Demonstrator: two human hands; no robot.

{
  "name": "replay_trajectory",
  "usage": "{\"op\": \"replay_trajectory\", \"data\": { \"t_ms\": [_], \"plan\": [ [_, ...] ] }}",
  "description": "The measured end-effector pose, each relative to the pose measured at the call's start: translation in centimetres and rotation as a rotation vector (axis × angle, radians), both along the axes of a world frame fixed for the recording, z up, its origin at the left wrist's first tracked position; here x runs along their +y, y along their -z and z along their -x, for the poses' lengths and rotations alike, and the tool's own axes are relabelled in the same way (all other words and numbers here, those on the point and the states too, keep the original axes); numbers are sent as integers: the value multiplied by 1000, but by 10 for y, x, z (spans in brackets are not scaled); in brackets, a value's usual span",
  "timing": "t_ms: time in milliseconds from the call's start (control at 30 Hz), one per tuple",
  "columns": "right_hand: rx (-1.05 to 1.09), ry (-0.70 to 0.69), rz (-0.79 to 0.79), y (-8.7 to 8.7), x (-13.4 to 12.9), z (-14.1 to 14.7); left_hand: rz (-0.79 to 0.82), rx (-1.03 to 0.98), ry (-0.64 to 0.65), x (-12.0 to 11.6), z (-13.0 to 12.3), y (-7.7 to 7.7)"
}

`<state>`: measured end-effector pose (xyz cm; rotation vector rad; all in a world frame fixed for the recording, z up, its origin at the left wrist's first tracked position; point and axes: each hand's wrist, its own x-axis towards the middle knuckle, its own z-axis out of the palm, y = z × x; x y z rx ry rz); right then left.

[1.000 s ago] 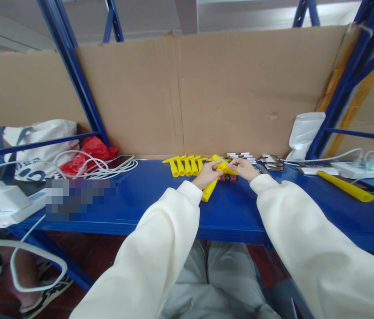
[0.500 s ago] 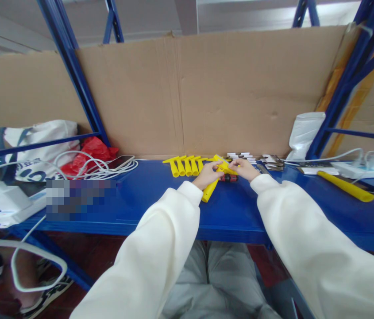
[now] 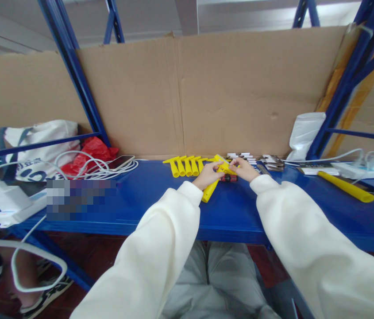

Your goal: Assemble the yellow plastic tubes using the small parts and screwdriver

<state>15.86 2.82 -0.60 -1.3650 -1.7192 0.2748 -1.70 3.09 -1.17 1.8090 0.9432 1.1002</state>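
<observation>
My left hand (image 3: 208, 174) is closed around a yellow plastic tool (image 3: 209, 191), whose round handle slants down toward the table's front. Its wider head shows above my fingers. My right hand (image 3: 244, 169) pinches at the right side of that head; whether a small part is between its fingertips is too small to tell. Just below the hands a red and black object (image 3: 229, 178) lies on the blue table. Several similar yellow tools (image 3: 188, 167) stand in a row to the left. Behind the hands are small black and white pieces (image 3: 242, 156).
A long yellow tube (image 3: 346, 187) and a white power strip (image 3: 356, 170) lie at the right. Coiled white cables (image 3: 120, 168), a red bag (image 3: 90, 153) and a charger (image 3: 9, 199) are at the left. Cardboard (image 3: 226, 93) stands behind. A person's leg shows at lower left.
My right hand has shifted very slightly at the tool's head. My left hand and the tool have hardly moved.
</observation>
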Motion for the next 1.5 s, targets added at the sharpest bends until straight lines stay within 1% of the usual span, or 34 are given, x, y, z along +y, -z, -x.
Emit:
{"op": "replay_trajectory", "data": {
  "t_ms": [133,200,267,333,400,467,533,700,800,867,1033,1133,1200,1267,1300,1367,1433,1500],
  "plan": [
    [184,48,22,2,1,6,25,-33,13,0,0,0],
    [259,89,46,1,3,6,36,-32,-6,0,-1,0],
    [282,115,86,-1,5,4,36,-26,-41,0,-1,-2],
    [268,100,140,-3,6,0,30,-29,-72,0,-1,-2],
    [253,50,174,-3,6,-5,34,-42,-80,0,-2,-2],
    [251,11,173,-2,6,-8,39,-43,-74,2,-1,-2],
    [253,1,159,-1,5,-9,15,-10,-67,3,-1,-2],
    [271,-10,133,-1,3,-6,-173,226,-7,0,5,-3],
    [299,-4,162,-3,1,-4,-289,340,-11,-4,8,-3],
    [309,3,180,-4,0,-4,-331,379,-16,-5,9,-3],
    [282,-3,157,-4,0,-3,-321,361,30,-2,9,1],
    [253,-7,169,-5,-1,-3,-309,362,38,0,8,3],
    [214,-24,170,-8,-2,-4,-317,365,30,0,8,2],
    [129,-16,154,-12,-3,-9,-326,362,14,0,8,2],
    [60,14,134,-14,-3,-13,-326,357,6,0,8,1],
    [-125,144,81,-18,-4,-25,-320,335,-8,1,9,0],
    [-307,357,63,-20,-7,-39,-325,306,-21,2,10,0],
    [-430,543,134,-20,-13,-53,-349,284,-42,5,11,0]
  ]
}}
